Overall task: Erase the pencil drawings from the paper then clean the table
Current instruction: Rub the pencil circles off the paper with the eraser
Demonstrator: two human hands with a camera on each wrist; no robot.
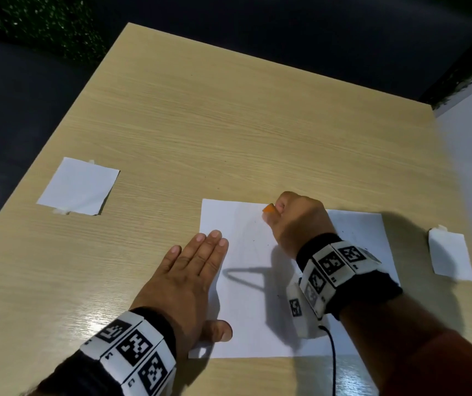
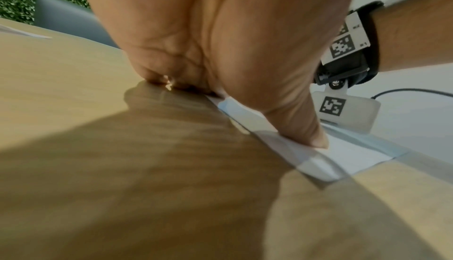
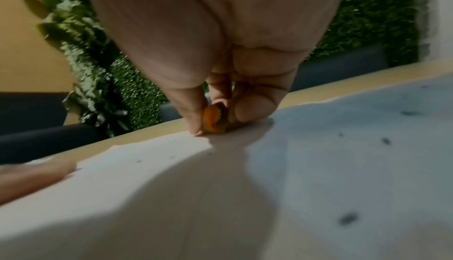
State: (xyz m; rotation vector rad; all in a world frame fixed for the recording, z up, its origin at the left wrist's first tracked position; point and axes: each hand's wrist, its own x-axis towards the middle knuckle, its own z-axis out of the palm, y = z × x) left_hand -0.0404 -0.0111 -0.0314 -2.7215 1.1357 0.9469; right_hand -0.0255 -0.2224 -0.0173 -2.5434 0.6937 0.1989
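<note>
A white sheet of paper (image 1: 260,304) lies on the wooden table (image 1: 200,124), near its front edge. My left hand (image 1: 197,270) lies flat with straight fingers on the paper's left edge, thumb (image 2: 304,128) pressing the sheet down. My right hand (image 1: 291,218) is curled round a small orange eraser (image 1: 269,208), pinched between thumb and fingers and pressed on the paper near its far edge. In the right wrist view the eraser (image 3: 215,120) shows dark smudges and touches the sheet (image 3: 220,186). Dark crumbs (image 3: 348,218) are scattered over the paper. Faint pencil marks (image 1: 253,235) show left of the right hand.
A small white paper square (image 1: 79,185) is taped to the table at the left. Another small white piece (image 1: 450,255) lies at the right edge. A black cable (image 1: 332,355) runs from my right wrist band. Dark seating and green foliage lie beyond the table.
</note>
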